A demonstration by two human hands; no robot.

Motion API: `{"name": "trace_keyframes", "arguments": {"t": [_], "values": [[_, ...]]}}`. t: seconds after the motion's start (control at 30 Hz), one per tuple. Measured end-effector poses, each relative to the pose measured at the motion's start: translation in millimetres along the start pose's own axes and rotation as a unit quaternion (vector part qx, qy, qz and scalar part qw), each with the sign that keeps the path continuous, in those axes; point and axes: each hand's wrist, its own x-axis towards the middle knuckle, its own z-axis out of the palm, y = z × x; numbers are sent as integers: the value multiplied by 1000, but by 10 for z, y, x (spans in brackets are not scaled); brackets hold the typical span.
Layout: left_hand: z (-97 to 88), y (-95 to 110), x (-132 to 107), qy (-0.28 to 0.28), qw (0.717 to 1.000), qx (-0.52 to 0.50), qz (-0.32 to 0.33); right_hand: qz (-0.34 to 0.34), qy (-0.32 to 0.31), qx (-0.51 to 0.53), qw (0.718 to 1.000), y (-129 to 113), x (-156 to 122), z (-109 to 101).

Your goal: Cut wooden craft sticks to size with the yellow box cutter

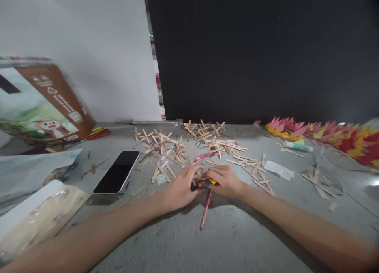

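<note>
My left hand (180, 188) has its fingers curled round one end of a small dark thing, which they partly hide. Closed over the other end is my right hand (226, 180), and a yellow part (212, 181) of the thing shows at its fingers. I cannot make out what kind of thing it is. A red pencil (205, 210) sticks out below my right hand towards me; its upper end is hidden. Beyond both hands lie wooden craft sticks (160, 143), many of them crossed in pairs. A red-patterned strip (205, 157) lies just past my fingers.
A phone (117, 172) lies to the left, near a plastic packet (38, 221) and a printed brown bag (56, 103). On the right are a white marker (298, 146), a paper scrap (278, 169), a thin cable (340, 192) and folded paper pieces (352, 141). A black panel (260, 56) stands behind.
</note>
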Motion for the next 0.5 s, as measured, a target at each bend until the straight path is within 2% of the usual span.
{"name": "trace_keyframes", "arguments": {"t": [0.13,0.3,0.5], "values": [[-6,-6,-10,-5,999,29,22,-12,1,-21,1000,-38,-20,2],[-27,-3,-9,-37,999,4,21,-34,-6,-66,997,-89,-41,19],[-28,6,-1,-35,999,24,25,-41,-26,-78,996,-101,-54,28]]}}
